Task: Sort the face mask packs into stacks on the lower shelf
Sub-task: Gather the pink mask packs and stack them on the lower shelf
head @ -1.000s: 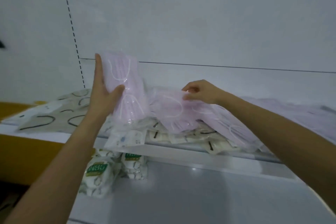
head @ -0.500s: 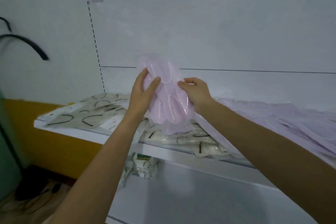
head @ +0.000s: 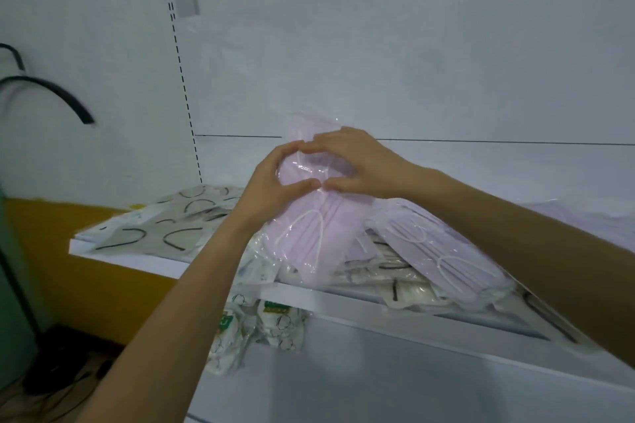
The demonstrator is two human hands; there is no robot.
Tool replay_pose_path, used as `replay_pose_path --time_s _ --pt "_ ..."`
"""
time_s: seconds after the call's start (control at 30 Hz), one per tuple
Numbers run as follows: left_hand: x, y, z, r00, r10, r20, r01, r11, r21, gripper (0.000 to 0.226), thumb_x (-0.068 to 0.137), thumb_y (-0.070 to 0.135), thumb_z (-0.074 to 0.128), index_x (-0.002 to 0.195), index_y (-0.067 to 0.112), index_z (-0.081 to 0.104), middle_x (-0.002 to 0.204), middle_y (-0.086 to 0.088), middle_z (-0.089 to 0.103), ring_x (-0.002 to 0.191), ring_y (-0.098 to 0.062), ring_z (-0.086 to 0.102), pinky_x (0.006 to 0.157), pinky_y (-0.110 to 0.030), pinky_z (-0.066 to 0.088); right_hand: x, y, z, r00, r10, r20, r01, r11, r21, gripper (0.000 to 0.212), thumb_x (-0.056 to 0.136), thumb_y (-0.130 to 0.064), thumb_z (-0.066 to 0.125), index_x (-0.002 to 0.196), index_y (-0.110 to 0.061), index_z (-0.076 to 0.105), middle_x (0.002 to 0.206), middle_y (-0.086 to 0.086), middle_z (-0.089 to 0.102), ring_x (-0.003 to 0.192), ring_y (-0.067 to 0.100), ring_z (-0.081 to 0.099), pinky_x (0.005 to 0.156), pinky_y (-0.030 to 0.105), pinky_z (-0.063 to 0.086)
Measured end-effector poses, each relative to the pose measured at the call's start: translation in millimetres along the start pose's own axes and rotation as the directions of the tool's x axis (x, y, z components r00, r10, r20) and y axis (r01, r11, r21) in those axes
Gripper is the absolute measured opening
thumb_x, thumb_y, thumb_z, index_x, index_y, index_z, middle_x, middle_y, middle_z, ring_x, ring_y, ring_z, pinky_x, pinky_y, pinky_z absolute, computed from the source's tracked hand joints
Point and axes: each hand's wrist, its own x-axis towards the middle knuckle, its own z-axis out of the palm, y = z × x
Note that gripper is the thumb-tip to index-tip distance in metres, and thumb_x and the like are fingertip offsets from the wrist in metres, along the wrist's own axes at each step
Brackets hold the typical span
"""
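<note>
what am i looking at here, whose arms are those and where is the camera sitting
There is no machine here. These are a person's two bare arms, filmed by a wide-angle camera worn on their head, looking forward and down. The left hand and right hand both grip one pink mask pack, raised on end over the pile on the upper shelf. On that shelf lie a second pink pack and pale packs with black ear loops. Under it, at the left end of the lower shelf, are green-labelled packs.
</note>
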Motion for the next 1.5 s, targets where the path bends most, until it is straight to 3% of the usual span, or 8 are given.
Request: replay_pose_path --time_s 0.2,0.33,0.5,0.63,0.83,1.0,1.27,1.5 --pt "-1.3 -5.8 -16.9 0.997 -0.053 -0.055 0.052 0.999 -0.012 0.046 0.082 0.022 0.070 0.123 0.029 0.051 0.126 0.015 0.051 0.121 -0.002 0.046 0.100 -0.016 0.037 8.5 -4.5 17.7 0.998 0.047 -0.047 -0.049 0.998 -0.038 0.044 0.084 -0.025 0.066 0.126 -0.017 0.056 0.109 -0.005 0.065 0.096 0.013 0.054 0.084 0.023 0.026" --pt "-2.3 -12.4 -36.1 0.972 -0.217 -0.093 0.162 0.899 -0.407 0.037 0.094 0.053 0.039 0.113 0.030 0.062 0.126 0.013 0.054 0.117 -0.002 0.052 0.095 -0.021 0.044 6.1 7.6 17.1 0.960 0.273 -0.060 -0.265 0.957 0.115 0.030 0.086 -0.017 0.066 0.116 -0.018 0.063 0.092 -0.007 0.062 0.086 0.008 0.053 0.081 0.019 0.028" --pt "-4.8 -24.9 -34.6 0.966 -0.208 -0.153 0.135 0.912 -0.387 0.038 0.096 0.043 0.042 0.128 0.023 0.051 0.130 0.014 0.051 0.121 0.002 0.044 0.112 -0.029 0.030 5.9 9.1 21.0 0.671 0.740 0.033 -0.497 0.417 0.761 0.047 0.083 -0.012 0.069 0.126 -0.015 0.049 0.084 -0.005 0.053 0.069 0.007 0.053 0.053 0.011 0.041" --pt "0.0 -14.1 -1.9 0.971 -0.103 -0.217 0.058 0.977 -0.204 0.051 0.088 0.014 0.064 0.135 0.015 0.043 0.130 0.005 0.051 0.112 0.001 0.052 0.098 -0.020 0.044 10.4 -13.1 48.6 0.577 0.803 0.147 -0.430 0.146 0.891 0.060 0.081 -0.013 0.072 0.132 -0.012 0.040 0.093 0.000 0.056 0.081 0.010 0.057 0.075 0.022 0.045" --pt "-0.7 -20.4 4.7 0.983 -0.069 -0.168 0.026 0.968 -0.248 0.083 0.080 0.025 0.069 0.141 0.050 0.019 0.151 0.003 0.031 0.134 -0.018 0.039 0.106 -0.048 0.040 -28.8 1.0 8.5 0.596 0.803 -0.010 -0.481 0.366 0.796 0.056 0.082 -0.019 0.070 0.129 -0.015 0.041 0.088 -0.003 0.060 0.075 0.010 0.060 0.076 0.024 0.048" --pt "-3.9 -23.2 26.2 0.997 0.015 -0.079 -0.026 0.990 -0.141 0.061 0.089 0.006 0.060 0.143 0.022 0.036 0.140 0.016 0.037 0.127 0.005 0.036 0.108 -0.014 0.030 -112.6 37.2 -29.8 0.653 0.721 0.233 -0.746 0.560 0.360 0.051 0.081 -0.019 0.071 0.126 -0.021 0.047 0.096 -0.003 0.065 0.081 0.008 0.062 0.082 0.022 0.046" --pt "-7.8 -21.2 64.6 1.000 -0.003 -0.010 0.002 0.994 -0.107 0.052 0.088 0.008 0.062 0.136 0.018 0.046 0.135 0.012 0.042 0.126 -0.004 0.039 0.107 -0.019 0.029 -165.2 52.8 -29.9 0.439 0.789 0.430 -0.883 0.468 0.041 0.051 0.081 -0.032 0.071 0.125 -0.022 0.047 0.105 -0.005 0.062 0.091 0.014 0.059 0.080 0.025 0.044" --pt "-18.3 -23.7 67.5 0.996 -0.074 -0.054 0.071 0.996 -0.059 0.052 0.090 0.011 0.060 0.138 0.018 0.043 0.134 0.013 0.040 0.123 0.001 0.035 0.101 -0.014 0.026 -148.2 47.1 0.8 0.437 0.809 0.393 -0.882 0.470 0.012 0.062 0.078 -0.025 0.075 0.132 -0.017 0.045 0.105 0.001 0.051 0.093 0.016 0.048 0.080 0.023 0.037"
